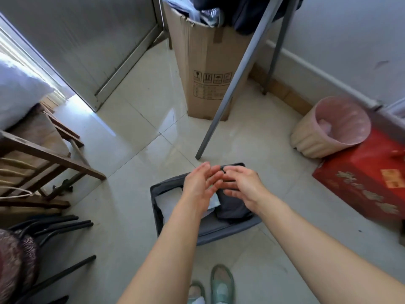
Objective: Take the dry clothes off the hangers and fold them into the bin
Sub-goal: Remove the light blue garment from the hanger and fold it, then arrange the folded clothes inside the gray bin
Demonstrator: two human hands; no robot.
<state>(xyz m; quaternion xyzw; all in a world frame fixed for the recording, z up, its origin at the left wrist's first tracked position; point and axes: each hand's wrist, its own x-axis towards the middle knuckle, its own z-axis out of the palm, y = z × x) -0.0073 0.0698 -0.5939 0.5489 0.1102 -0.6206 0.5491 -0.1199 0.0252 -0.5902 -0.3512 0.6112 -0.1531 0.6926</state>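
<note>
left hand (200,185): over the bin, fingers straight and loosely spread, holding nothing.
right hand (243,186): beside the left, fingertips nearly meeting it, relaxed and empty.
bin (210,232): grey soft-sided one on the floor, right under both hands and just ahead of the person's shoes (221,284).
dark garment (232,207): folded, lay in the right half of the bin.
light garment (166,202): folded, lay in the left half, partly hidden by the left forearm.
rack (232,84): grey metal legs stood beyond the bin, by a tall cardboard box (203,62).
hanging clothes (247,14): dark cloth draped at the top edge of view; hangers themselves could not be made out.
step: judged to sit between garments, with two pieces already packed and the hands free.
next move: likely called for lifting both hands up to the rack, slipping a dark piece off its hanger, then folding it small enough for the room left between the two stacks.
</note>
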